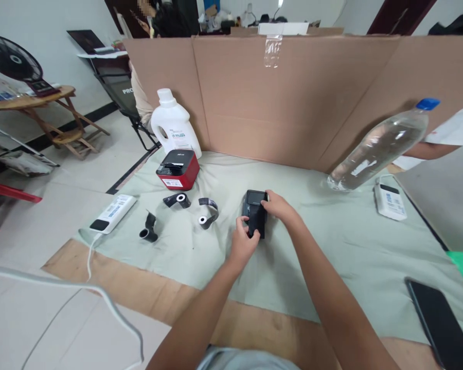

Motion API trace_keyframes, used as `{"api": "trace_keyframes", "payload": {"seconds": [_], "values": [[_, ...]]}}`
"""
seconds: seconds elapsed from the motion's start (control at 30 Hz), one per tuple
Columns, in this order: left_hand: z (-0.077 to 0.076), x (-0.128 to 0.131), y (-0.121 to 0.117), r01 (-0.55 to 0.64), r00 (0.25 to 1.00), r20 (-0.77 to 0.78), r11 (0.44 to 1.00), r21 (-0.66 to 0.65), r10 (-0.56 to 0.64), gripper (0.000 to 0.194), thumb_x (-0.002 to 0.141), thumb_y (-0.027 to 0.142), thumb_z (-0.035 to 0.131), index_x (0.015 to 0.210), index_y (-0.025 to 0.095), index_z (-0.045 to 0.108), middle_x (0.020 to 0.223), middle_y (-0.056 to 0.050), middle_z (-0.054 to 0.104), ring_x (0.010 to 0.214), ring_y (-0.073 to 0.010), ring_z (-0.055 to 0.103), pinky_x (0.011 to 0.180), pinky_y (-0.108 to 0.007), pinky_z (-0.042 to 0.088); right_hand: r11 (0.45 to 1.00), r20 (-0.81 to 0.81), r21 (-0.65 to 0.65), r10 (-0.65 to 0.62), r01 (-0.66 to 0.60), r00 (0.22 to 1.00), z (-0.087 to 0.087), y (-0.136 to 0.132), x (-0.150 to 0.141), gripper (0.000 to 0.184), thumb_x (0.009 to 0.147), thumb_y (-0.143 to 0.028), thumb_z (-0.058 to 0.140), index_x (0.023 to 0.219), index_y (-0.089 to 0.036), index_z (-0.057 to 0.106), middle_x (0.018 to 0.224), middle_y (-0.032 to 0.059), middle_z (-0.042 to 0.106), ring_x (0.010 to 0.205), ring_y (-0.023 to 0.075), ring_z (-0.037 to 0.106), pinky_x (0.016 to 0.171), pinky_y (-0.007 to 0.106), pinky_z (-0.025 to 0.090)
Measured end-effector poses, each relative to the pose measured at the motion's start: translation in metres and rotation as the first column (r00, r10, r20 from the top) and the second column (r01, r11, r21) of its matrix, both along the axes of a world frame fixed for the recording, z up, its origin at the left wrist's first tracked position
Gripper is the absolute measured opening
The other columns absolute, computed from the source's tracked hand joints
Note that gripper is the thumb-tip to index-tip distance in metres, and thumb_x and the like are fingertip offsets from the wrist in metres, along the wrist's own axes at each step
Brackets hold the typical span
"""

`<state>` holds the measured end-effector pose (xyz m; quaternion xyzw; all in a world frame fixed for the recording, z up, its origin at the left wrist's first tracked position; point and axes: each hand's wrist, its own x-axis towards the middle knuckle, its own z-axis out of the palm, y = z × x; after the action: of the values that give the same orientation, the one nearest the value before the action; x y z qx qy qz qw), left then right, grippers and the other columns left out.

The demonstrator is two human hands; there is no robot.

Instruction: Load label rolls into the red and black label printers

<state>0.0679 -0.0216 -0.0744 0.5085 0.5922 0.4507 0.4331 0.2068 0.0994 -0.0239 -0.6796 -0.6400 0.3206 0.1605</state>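
A small black boxy device [256, 198], which looks like a portable printer, is on the pale green cloth between my hands. A dark, flat black strip or panel [257, 221] covers its near half; I cannot tell whether it is a separate piece. My left hand [244, 241] grips the near left side, its fingers bent around the edge. At the far right corner, my right hand [278, 206] closes its thumb and fingers on the device. To the left lie rolls of black tape: one partly unrolled [206, 220], another with a white core [182, 199], and a third [148, 234].
Behind the rolls stand a red and black box-shaped machine [178, 169] and a white jug [174, 123]. A cardboard wall [262, 103] closes the far side, with a large water bottle [381, 144] leaning there. White power strips [113, 213] and a phone [440, 321] lie near the edges.
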Motion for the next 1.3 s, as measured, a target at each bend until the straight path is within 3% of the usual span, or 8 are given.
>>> {"api": "trace_keyframes", "payload": {"seconds": [0.2,0.33,0.47,0.6,0.77,0.9,1.17,1.3], "values": [[0.032,-0.034,0.005,-0.231,0.895,-0.314,0.930,0.286,0.318,0.021,0.090,0.034,0.056,0.107,0.021,0.060,0.058,0.003,0.051,0.057,-0.0181,0.056,0.068,-0.030,0.046,0.981,0.235,0.091,-0.186,0.169,0.954,0.003,-0.040,-0.063,0.109,0.075,-0.063,0.072,0.163,-0.021,0.022,0.138,0.0267,0.044,0.117,0.0466,0.057,0.091,0.055,0.049],[0.048,-0.091,0.007,-0.312,0.741,-0.393,0.797,0.517,0.545,0.023,0.088,0.034,0.059,0.105,0.019,0.064,0.100,-0.011,0.066,0.104,-0.0266,0.064,0.100,-0.040,0.047,0.986,0.278,0.072,-0.163,0.149,0.946,0.014,-0.048,-0.071,0.108,0.075,-0.050,0.073,0.164,-0.020,0.019,0.141,0.0279,0.037,0.119,0.0479,0.053,0.091,0.055,0.048],[0.034,-0.133,-0.003,-0.178,0.826,-0.459,0.924,0.338,0.327,0.060,0.082,0.038,0.070,0.136,0.019,0.055,0.143,-0.016,0.058,0.134,-0.0323,0.054,0.115,-0.047,0.041,0.988,0.268,0.094,-0.143,0.122,0.953,0.015,-0.064,-0.033,0.101,0.076,-0.051,0.070,0.162,-0.023,0.027,0.134,0.0229,0.045,0.115,0.0439,0.057,0.091,0.051,0.049],[0.009,-0.143,-0.006,-0.115,0.941,-0.300,0.983,0.140,0.153,0.088,0.082,0.039,0.072,0.158,0.022,0.031,0.149,-0.013,0.056,0.131,-0.0279,0.060,0.112,-0.041,0.047,0.967,0.257,0.191,-0.214,0.168,0.942,0.014,-0.080,0.045,0.087,0.077,-0.050,0.068,0.158,-0.033,0.039,0.124,0.0147,0.052,0.108,0.0358,0.062,0.092,0.044,0.049],[0.009,-0.144,-0.001,-0.197,0.916,-0.322,0.967,0.160,0.240,0.062,0.085,0.037,0.066,0.144,0.022,0.053,0.125,-0.009,0.073,0.110,-0.0262,0.071,0.102,-0.039,0.054,0.867,0.267,0.327,-0.465,0.375,0.844,0.013,-0.085,0.159,0.078,0.079,-0.052,0.065,0.152,-0.027,0.051,0.124,0.0155,0.055,0.109,0.0340,0.062,0.098,0.042,0.047],[0.017,-0.158,-0.008,-0.279,0.841,-0.424,0.941,0.193,0.336,0.060,0.085,0.039,0.065,0.143,0.025,0.054,0.120,-0.008,0.075,0.107,-0.0293,0.072,0.100,-0.043,0.054,0.801,0.316,0.336,-0.591,0.495,0.742,0.007,-0.086,0.212,0.084,0.081,-0.056,0.062,0.156,-0.024,0.044,0.136,0.0215,0.047,0.115,0.0399,0.060,0.097,0.048,0.046],[0.020,-0.178,-0.010,-0.365,0.811,-0.465,0.928,0.072,0.356,0.068,0.084,0.038,0.069,0.147,0.022,0.051,0.117,-0.010,0.075,0.105,-0.0307,0.073,0.098,-0.045,0.055,0.758,0.410,0.225,-0.644,0.612,0.646,0.004,-0.082,0.213,0.094,0.080,-0.062,0.062,0.161,-0.027,0.030,0.149,0.0287,0.033,0.129,0.0538,0.047,0.097,0.067,0.040],[0.019,-0.186,-0.017,-0.358,0.783,-0.513,0.929,0.091,0.352,0.067,0.086,0.037,0.067,0.148,0.020,0.049,0.117,-0.012,0.075,0.109,-0.0320,0.072,0.097,-0.044,0.055,0.762,0.484,0.513,-0.637,0.396,0.600,0.011,-0.088,0.169,0.093,0.085,-0.061,0.056,0.162,-0.021,0.021,0.161,0.0282,0.015,0.145,0.0535,0.022,0.106,0.074,0.024]]}}
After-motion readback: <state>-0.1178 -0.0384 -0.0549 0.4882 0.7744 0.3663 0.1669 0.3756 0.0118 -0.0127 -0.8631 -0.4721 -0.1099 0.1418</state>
